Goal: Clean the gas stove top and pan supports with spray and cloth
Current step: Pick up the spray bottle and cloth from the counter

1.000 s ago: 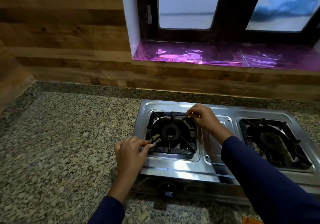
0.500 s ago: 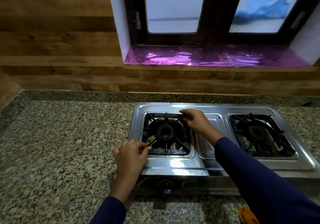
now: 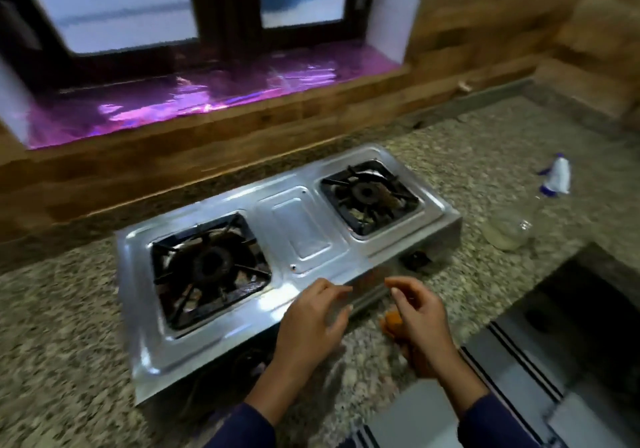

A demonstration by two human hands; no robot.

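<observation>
A two-burner steel gas stove [image 3: 304, 236] sits on the granite counter. Black pan supports rest on the left burner [image 3: 211, 267] and the right burner [image 3: 369, 196]. My left hand [image 3: 311, 323] hovers at the stove's front edge, fingers loosely curled, holding nothing. My right hand [image 3: 420, 323] hangs beside it over the counter, fingers loose and empty. An orange cloth [image 3: 393, 323] lies on the counter, mostly hidden under my right hand. A clear spray bottle [image 3: 512, 229] with a white and blue trigger head [image 3: 556, 179] stands to the right of the stove.
A wooden backsplash and a window sill lined with purple foil [image 3: 207, 101] run behind the stove. A steel sink [image 3: 568, 336] with a ridged drainboard is set in the counter at the lower right.
Both hands have let go of the left pan support and drawn back to the stove's front edge. The view has swung right, bringing the spray bottle and sink into sight.
</observation>
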